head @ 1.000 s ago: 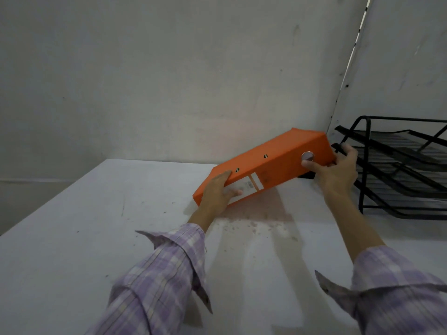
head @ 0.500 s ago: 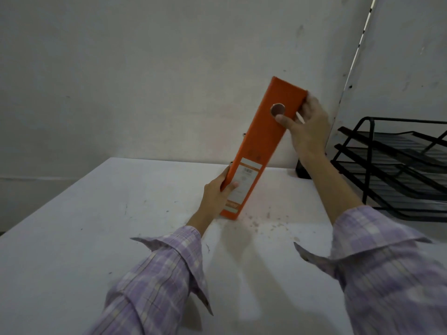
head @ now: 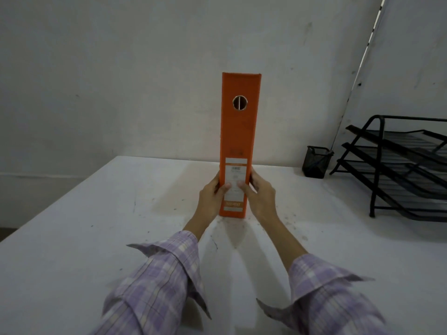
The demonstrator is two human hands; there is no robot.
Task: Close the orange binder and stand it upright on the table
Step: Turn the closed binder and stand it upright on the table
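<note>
Nearest the camera we note two plaid sleeves (head: 167, 274) reaching forward over the white table (head: 72, 238). The left hand (head: 211, 199) and the right hand (head: 261, 196) bracket the lower part of the orange binder (head: 238, 131), each curled partly closed around one side, thumbs pressed onto the white spine label (head: 234, 182). The binder stands on its bottom edge near the middle of the table, spine toward us, closed as far as we can judge, and close to vertical. Risk from here, in our judgement: the footprint is narrow and the body tall, so if we release unevenly, or if one hand drags on the cover as it withdraws, the binder may tip sideways; contents sitting loose inside could also shift the balance, though we cannot see them. Appearance: bright orange, rigid, with a round finger hole (head: 240, 103) high on the spine and faint scuffing. Further back, well apart to the right, sit a small black mesh cup (head: 316, 162) and a black tiered tray rack (head: 396, 165), both against the pale wall (head: 121, 68).
</note>
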